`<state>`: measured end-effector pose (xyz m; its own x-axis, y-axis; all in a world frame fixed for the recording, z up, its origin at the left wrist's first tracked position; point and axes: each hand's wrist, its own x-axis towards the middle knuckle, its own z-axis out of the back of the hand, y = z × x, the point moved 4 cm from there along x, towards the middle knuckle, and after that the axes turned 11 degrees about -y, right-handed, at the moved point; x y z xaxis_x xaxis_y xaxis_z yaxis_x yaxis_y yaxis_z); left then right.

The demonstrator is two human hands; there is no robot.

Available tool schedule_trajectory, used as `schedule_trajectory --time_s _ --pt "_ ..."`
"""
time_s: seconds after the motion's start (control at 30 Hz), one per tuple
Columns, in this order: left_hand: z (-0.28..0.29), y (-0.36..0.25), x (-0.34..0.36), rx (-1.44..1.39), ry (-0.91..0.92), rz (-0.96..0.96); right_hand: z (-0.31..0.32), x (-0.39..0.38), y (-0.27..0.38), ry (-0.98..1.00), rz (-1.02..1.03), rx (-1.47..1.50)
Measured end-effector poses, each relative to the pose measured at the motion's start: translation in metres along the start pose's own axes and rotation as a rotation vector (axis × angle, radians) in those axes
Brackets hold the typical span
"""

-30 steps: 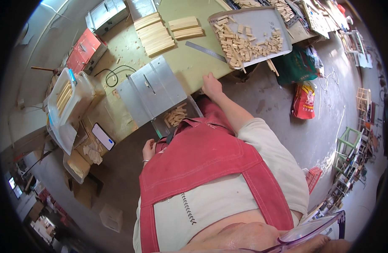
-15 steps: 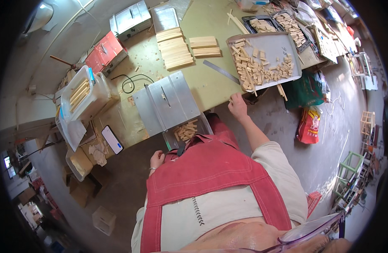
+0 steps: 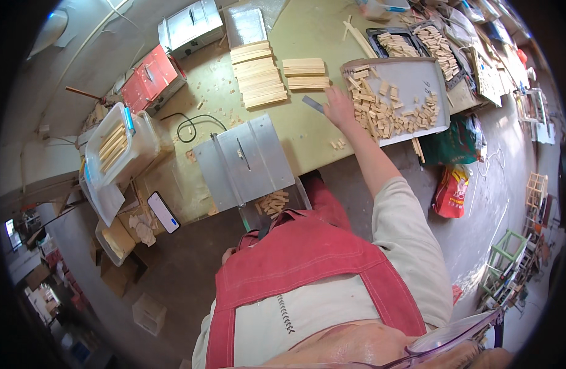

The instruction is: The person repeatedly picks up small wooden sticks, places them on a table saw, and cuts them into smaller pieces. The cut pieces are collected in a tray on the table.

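Note:
My right hand (image 3: 339,109) reaches over the table, fingers loosely stretched toward the right end of a small stack of thin wooden strips (image 3: 306,82). It covers part of a flat metal strip (image 3: 313,104), and I see nothing held in it. A few small wood pieces (image 3: 338,144) lie at the table edge below my forearm. Beside my apron, my left hand (image 3: 229,253) is mostly hidden; its fingers cannot be made out. In front of me stands a metal saw table (image 3: 245,161) with a slot, and a bin of cut wood pieces (image 3: 273,203) sits under it.
A shallow cardboard tray (image 3: 412,134) of small wood blocks stands at the right, with dark trays beyond. A larger stack of strips (image 3: 258,77) lies farther back. At the left are a phone (image 3: 163,212), a clear plastic box (image 3: 126,141), a red machine (image 3: 149,77) and a cable.
My right hand has moved from the table edge forward to the strip stack and metal strip. Small wood pieces now show where it was. My left hand has slipped further behind the apron.

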<state>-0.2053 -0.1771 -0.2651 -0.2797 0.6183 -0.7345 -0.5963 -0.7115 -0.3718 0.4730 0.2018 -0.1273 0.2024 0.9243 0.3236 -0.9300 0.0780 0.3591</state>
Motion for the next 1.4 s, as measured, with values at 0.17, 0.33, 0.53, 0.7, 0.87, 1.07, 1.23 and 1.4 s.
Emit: schedule_trajectory --time_s 0.17,0.33,0.53,0.7,0.87,1.07,1.23,1.4 --pt "0.001 0.000 -0.016 0.017 0.022 0.100 -0.036 0.049 -0.001 0.103 0.055 -0.164" --pt "0.001 -0.003 -0.030 0.010 0.027 0.156 -0.061 0.065 -0.005 0.153 0.108 -0.239" --pt "0.003 -0.005 -0.033 0.012 0.031 0.178 -0.070 0.070 -0.016 0.110 0.138 -0.223" --pt "-0.002 0.002 -0.031 0.009 0.032 0.176 -0.050 0.065 -0.006 0.051 0.186 -0.153" --pt "0.004 -0.004 -0.024 0.013 0.032 0.162 -0.030 0.052 -0.006 0.059 0.111 -0.044" --pt "0.005 -0.007 -0.023 0.018 0.033 0.162 -0.048 0.065 -0.008 0.081 0.126 -0.070" --pt "0.011 -0.016 -0.023 0.035 0.035 0.167 -0.067 0.069 -0.014 0.119 0.098 -0.125" --pt "0.005 -0.006 -0.029 0.034 0.041 0.182 -0.066 0.065 -0.015 0.021 0.149 -0.057"
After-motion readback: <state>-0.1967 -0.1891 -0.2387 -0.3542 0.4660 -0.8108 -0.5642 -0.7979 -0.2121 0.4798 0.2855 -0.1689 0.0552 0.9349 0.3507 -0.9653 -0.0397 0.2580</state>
